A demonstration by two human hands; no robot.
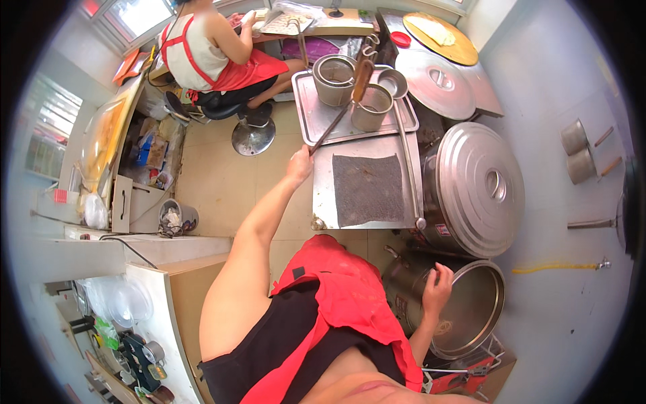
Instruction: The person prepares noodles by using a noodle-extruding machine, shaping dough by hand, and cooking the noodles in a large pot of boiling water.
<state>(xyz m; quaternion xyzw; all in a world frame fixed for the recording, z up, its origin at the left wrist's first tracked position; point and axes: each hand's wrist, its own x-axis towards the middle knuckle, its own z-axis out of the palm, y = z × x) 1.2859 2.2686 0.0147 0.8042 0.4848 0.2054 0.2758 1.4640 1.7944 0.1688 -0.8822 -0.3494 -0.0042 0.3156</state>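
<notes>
My left hand (301, 164) is closed round the end of a long dark rod (330, 129), which runs up toward the metal tray (309, 136). On the tray stand a metal pot (334, 83) with a strainer and a metal cup (372, 113). A ladle (404, 146) lies with its cup by the tray and its long handle along the steel table. Below the tray a dark grey cloth (368, 192) is spread flat. My right hand (438, 289), fingers parted and holding nothing, is over the near rim of a large open steel pot (469, 313).
A large lidded pot (479, 189) stands right of the steel table (323, 202). Another lid (435, 83) and a round wooden board (454, 45) are behind it. A person in a red apron (222, 55) sits at the back bench. A bin (187, 217) stands on the floor at left.
</notes>
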